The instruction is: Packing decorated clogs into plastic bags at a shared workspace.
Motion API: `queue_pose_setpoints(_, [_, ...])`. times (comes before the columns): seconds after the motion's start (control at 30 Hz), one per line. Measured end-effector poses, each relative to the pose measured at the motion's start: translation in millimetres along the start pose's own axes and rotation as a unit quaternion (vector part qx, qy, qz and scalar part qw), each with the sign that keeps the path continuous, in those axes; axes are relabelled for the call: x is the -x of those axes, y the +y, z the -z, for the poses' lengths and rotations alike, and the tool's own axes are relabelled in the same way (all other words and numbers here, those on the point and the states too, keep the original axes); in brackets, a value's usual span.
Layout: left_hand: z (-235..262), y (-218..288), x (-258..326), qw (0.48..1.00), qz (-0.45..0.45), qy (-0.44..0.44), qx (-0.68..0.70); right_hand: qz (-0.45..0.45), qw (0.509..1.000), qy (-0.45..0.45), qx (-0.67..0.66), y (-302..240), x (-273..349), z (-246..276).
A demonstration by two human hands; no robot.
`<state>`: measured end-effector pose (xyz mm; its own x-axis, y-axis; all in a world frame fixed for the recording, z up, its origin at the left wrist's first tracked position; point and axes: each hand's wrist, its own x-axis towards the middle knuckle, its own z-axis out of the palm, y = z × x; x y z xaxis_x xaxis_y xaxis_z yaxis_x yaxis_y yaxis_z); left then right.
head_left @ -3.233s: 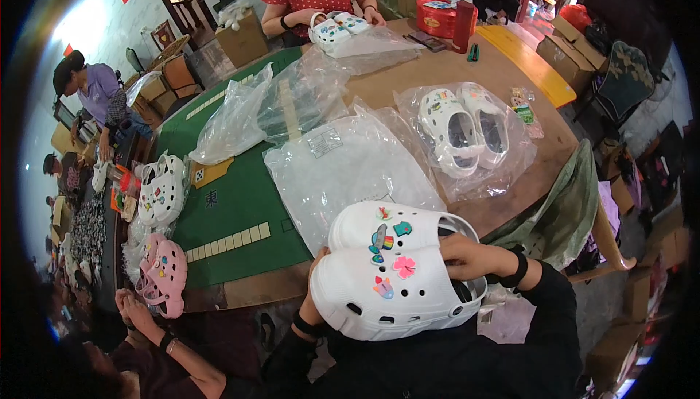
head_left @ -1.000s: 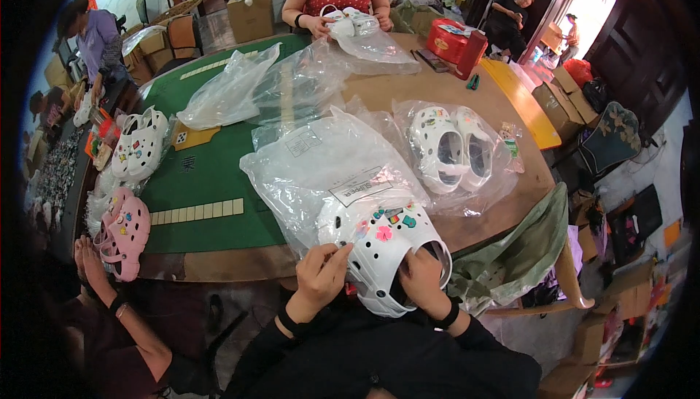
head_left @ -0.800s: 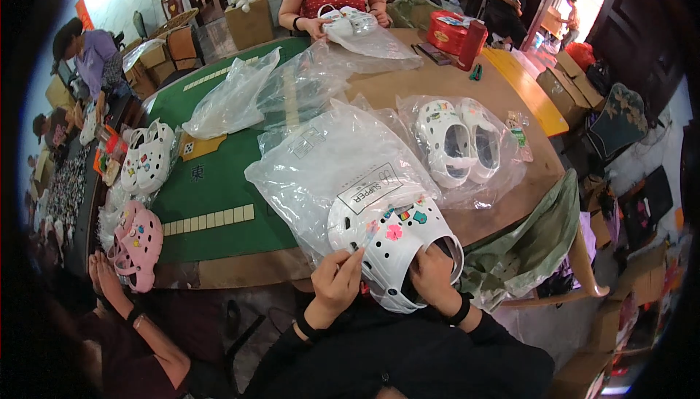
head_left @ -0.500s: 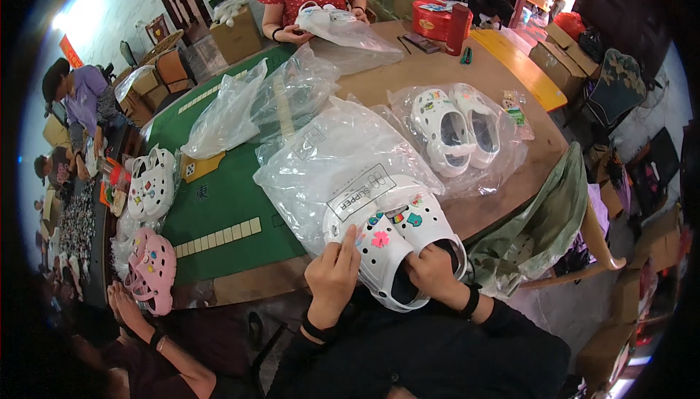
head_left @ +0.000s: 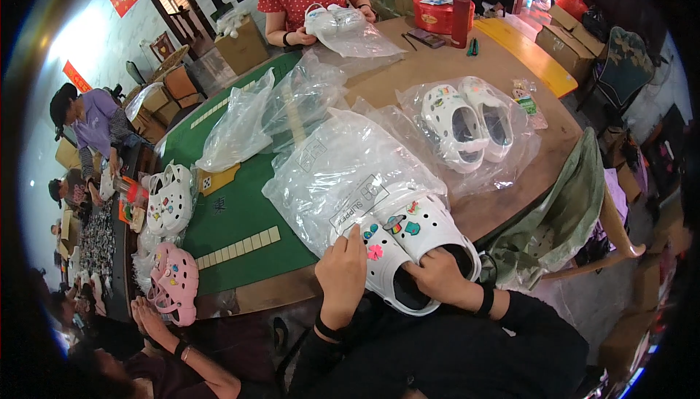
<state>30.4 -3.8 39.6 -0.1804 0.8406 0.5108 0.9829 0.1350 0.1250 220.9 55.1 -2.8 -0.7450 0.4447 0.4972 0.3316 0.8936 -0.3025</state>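
- Head view: a pair of white clogs (head_left: 412,249) lies at the near desk (head_left: 525,56) edge, toes inside a clear bag (head_left: 343,169), heels toward the person.
- The clogs are smooth moulded foam, rounded and holed, with small coloured charms on top; the bag is thin, crinkled, glossy plastic.
- The left hand (head_left: 343,275) lies against the left clog's side, fingers straight and close together, tips at the bag mouth.
- The right hand (head_left: 441,279) curls its fingers over the heel openings, gripping the pair.
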Motion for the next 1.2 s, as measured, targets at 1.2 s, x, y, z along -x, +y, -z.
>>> queue_pose_setpoints(1.2, [9,5,29,0.97,0.002,0.178,0.165,-0.067,0.981,0.163,-0.078,-1,-5,-23])
